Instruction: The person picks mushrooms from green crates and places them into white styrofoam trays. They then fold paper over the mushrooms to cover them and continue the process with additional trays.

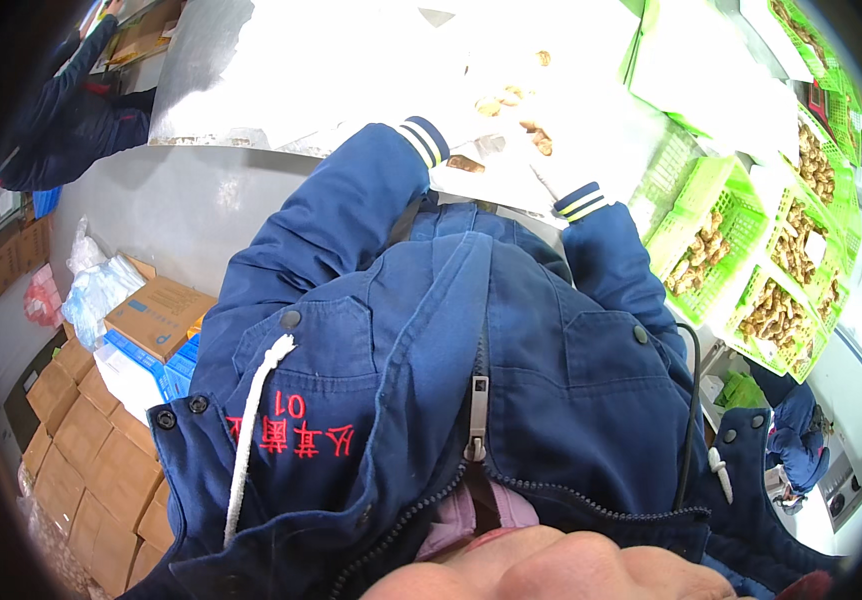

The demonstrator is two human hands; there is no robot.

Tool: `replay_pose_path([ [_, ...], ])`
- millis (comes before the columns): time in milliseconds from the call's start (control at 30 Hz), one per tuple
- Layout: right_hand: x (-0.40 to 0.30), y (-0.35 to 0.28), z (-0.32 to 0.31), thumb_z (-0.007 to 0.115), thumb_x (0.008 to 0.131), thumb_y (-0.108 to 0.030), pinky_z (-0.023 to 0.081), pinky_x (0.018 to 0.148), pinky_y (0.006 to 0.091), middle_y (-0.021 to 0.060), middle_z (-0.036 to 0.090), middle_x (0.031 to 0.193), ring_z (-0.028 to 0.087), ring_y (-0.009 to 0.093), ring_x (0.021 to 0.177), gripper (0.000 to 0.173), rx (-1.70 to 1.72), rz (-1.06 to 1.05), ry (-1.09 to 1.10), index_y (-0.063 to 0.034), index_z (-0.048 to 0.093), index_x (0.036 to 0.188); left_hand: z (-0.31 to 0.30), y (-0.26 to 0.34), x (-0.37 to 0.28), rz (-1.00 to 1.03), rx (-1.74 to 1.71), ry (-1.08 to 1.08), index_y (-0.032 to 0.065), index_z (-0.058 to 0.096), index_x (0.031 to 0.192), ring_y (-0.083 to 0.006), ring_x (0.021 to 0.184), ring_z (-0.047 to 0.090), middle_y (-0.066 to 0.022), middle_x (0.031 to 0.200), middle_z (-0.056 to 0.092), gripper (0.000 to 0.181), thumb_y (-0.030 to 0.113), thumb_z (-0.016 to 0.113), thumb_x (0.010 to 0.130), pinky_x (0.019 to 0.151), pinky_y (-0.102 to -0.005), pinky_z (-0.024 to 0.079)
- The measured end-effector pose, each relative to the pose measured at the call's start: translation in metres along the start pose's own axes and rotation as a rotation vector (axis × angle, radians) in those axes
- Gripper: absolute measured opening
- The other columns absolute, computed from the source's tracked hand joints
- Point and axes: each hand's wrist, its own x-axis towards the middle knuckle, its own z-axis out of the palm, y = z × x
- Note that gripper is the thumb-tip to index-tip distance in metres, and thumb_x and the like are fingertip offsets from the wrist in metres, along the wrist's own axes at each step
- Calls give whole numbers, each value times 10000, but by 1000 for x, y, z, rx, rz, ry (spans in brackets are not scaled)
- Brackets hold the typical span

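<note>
My left hand (470, 135) reaches from a navy cuff over the bright work table (266, 90); glare washes out its fingers. My right hand (547, 174) extends from the other striped cuff, with brown mushroom pieces (540, 139) at its fingertips; whether it grips them cannot be made out. Just beyond my left hand lie several mushroom pieces (488, 106), and a single piece (543, 58) lies farther off. A brown item (466, 163) rests near the table's front edge, between the cuffs. Both hands look pale, perhaps gloved.
Green plastic baskets (749, 219) with mushrooms (701, 253) stand at the right. A co-worker (93, 120) in dark clothes is at the upper left, another person (798, 442) at the lower right. Stacked brown cartons (93, 457), a cardboard box (159, 315) and plastic bags (101, 292) occupy the lower left.
</note>
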Motion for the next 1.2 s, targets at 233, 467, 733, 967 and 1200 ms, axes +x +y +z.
replay_pose_path([
  [233,-24,-11,-4,646,835,-160,497,682,315,90,661,892,624,198,778,261,-135,61,-41,-42,625,1067,9,-12,23,-160,-18,-134,6,585,1152,-215,836,615,-139,1057,640,492,361,676,824,809,-338,494],
  [467,-18,-10,9,623,853,-111,457,865,305,108,633,1068,581,218,963,254,146,221,-243,-53,627,1100,4,8,14,3,149,-35,50,580,1192,-238,1039,562,-149,1175,599,476,374,637,848,903,-338,450],
  [733,-24,5,17,611,867,-187,438,908,303,103,624,1110,566,208,987,347,319,260,-287,-67,590,1192,-6,-67,1,303,11,-64,41,528,1256,-221,1083,542,-131,1231,559,415,281,550,918,926,-304,440],
  [967,-9,-6,3,624,844,-254,441,926,336,133,597,1157,563,243,1042,375,77,85,-235,-68,595,1168,-35,5,-50,-70,-426,21,17,572,1203,-98,767,561,-79,943,646,395,274,603,904,687,-222,479],
  [1200,-8,-86,-13,688,807,-291,440,931,364,145,586,1158,552,292,1061,502,149,46,-78,-80,537,1237,-1,21,-42,99,-854,-130,-4,555,1166,-148,857,590,-93,990,625,411,350,486,969,750,-265,493],
])
